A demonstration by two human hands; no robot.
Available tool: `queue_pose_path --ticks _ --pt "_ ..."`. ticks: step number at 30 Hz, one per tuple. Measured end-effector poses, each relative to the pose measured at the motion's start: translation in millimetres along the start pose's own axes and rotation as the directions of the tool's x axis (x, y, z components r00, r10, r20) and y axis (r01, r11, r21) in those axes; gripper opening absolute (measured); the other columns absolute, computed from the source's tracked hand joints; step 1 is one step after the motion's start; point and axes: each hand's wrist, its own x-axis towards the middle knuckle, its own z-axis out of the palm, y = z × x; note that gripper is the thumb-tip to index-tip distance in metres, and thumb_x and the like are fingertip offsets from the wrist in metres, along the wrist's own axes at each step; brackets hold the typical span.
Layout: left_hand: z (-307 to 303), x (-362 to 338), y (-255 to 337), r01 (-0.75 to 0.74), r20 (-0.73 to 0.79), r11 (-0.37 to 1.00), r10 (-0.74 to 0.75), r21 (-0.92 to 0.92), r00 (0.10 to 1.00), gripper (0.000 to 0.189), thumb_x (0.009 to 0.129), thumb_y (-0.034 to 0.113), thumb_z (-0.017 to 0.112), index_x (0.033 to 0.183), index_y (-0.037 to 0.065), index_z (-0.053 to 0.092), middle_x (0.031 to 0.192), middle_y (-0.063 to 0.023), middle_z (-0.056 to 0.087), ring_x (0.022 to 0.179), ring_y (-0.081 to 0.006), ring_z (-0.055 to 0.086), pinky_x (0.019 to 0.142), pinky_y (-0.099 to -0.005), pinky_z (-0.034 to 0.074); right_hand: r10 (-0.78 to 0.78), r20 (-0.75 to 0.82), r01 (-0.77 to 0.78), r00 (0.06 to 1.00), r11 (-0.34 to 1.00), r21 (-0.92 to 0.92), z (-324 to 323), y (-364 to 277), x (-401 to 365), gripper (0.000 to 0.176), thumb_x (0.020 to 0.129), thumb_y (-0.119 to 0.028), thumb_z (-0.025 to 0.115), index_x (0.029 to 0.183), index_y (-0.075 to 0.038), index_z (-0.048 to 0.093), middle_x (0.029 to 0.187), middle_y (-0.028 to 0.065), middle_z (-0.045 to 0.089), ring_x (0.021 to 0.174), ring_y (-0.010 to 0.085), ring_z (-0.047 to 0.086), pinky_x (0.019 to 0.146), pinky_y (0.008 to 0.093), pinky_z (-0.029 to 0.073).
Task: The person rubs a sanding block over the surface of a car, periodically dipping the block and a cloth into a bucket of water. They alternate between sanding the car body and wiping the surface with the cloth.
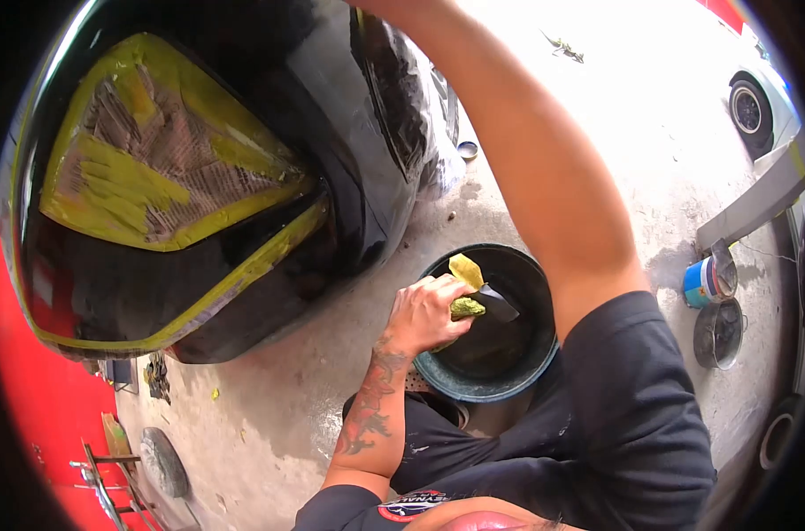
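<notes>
My left hand [424,314] is over the dark bucket [544,358], its fingers wrapped round a crumpled yellow-green cloth [466,271]. Folds of the cloth stick out above and below the fingers. A flat grey piece [498,303] juts out beside it, over the inside of the bucket. My right arm [544,168] reaches up and across toward the black car body [358,190]; the hand itself lies beyond the top edge of the view. Newspaper [190,177] covers a window on the car, bordered by yellow-green tape [154,239].
On the right stand a blue paint can [699,283] and a grey metal pot [710,332]. A white car [778,106] is at the far right. At lower left, a metal-framed object [110,482] and a grey rounded piece [163,462] rest by a red surface [44,425].
</notes>
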Motion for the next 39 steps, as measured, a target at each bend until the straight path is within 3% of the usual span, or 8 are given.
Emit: queue_pose_path --ticks 4,8,11,14,21,24,29,39 --pt "-2.7 3.1 -0.3 0.021 0.041 1.0 -0.021 -0.02 0.999 0.033 0.077 0.029 0.078 0.107 0.017 0.073 0.101 -0.0092 0.073 0.093 -0.0334 0.071 0.082 -0.0461 0.058 0.011 0.017 -0.006 1.0 0.954 -0.3 -8.7 -35.9 -121.0 0.041 0.079 -0.003 0.074 0.118 -0.016 0.075 0.121 0.0143 0.065 0.114 0.0362 0.064 0.098 0.0452 0.051" --pt "0.0 6.7 -0.8 0.063 0.132 0.998 -0.062 -0.005 0.989 0.038 0.073 0.031 0.083 0.106 0.014 0.074 0.1 -0.0117 0.074 0.093 -0.0334 0.072 0.083 -0.045 0.058 0.278 0.437 -0.11 0.855 0.922 -0.372 -65.9 -67.4 -231.8 0.051 0.073 0.007 0.067 0.115 -0.021 0.076 0.121 0.0085 0.066 0.115 0.0329 0.062 0.099 0.045 0.05" --pt "-3.8 2.1 -2.2 0.13 0.186 0.989 -0.116 -0.067 0.976 0.04 0.073 0.03 0.083 0.108 0.013 0.074 0.101 -0.0114 0.074 0.094 -0.0343 0.072 0.083 -0.0445 0.059 0.594 0.296 -0.507 0.748 0.799 -0.324 -114.9 -106.5 -249.3 0.05 0.081 0.006 0.064 0.126 -0.013 0.069 0.12 0.0136 0.066 0.113 0.0362 0.063 0.099 0.0434 0.05" --pt "-7.6 0.3 -5.6 0.145 0.214 0.981 -0.114 -0.133 0.97 0.046 0.073 0.026 0.081 0.114 0.007 0.073 0.11 -0.0132 0.073 0.101 -0.0332 0.071 0.091 -0.0421 0.057 0.895 0.075 -0.867 0.439 0.444 -0.226 -152.7 -135.1 -305.3 0.044 0.087 0.0 0.059 0.13 -0.001 0.06 0.116 0.0157 0.067 0.113 0.0321 0.065 0.099 0.0391 0.049" --pt "-1.9 3.4 -15.9 0.237 0.271 0.81 -0.1 -0.536 0.957 0.044 0.078 0.005 0.084 0.12 0.003 0.067 0.111 -0.0043 0.071 0.107 -0.0138 0.065 0.098 -0.0317 0.051 0.895 0.411 -0.959 -0.173 -0.248 0.137 -193.3 -167.3 -371.7 0.052 0.092 -0.003 0.057 0.143 -0.002 0.05 0.126 0.0072 0.064 0.123 0.0178 0.058 0.107 0.0329 0.044" --pt "1.0 6.3 -16.4 0.302 0.264 0.77 -0.179 -0.562 0.948 0.045 0.077 0.015 0.084 0.117 0.003 0.067 0.111 -0.0102 0.073 0.105 -0.0204 0.07 0.095 -0.0335 0.054 0.879 0.476 -0.995 0.005 -0.044 0.091 -185.4 -164.5 -359.4 0.05 0.101 -0.011 0.059 0.15 -0.002 0.047 0.138 0.0094 0.058 0.132 0.0197 0.053 0.114 0.0333 0.038" --pt "6.8 12.2 -21.4 0.264 0.185 0.846 -0.199 -0.464 0.962 0.058 0.077 0.011 0.087 0.128 0.007 0.061 0.115 -0.0067 0.07 0.109 -0.0141 0.064 0.099 -0.0327 0.051 0.81 0.585 -0.978 0.053 -0.076 0.194 -184.5 -165.8 -378.5 0.048 0.11 -0.03 0.049 0.15 -0.003 0.053 0.14 0.0134 0.057 0.132 0.0242 0.052 0.115 0.0353 0.034" --pt "26.0 27.1 -20.8 0.262 0.259 0.849 -0.154 -0.459 0.953 0.09 0.077 0.009 0.084 0.157 0.015 0.046 0.138 -0.0105 0.066 0.122 -0.0164 0.063 0.109 -0.0334 0.048 0.91 0.408 -0.979 -0.068 -0.139 0.148 -180.6 -168.0 -372.9 0.043 0.097 -0.016 0.071 0.136 -0.004 0.057 0.12 0.0124 0.065 0.095 0.0175 0.064 0.085 0.0328 0.054"
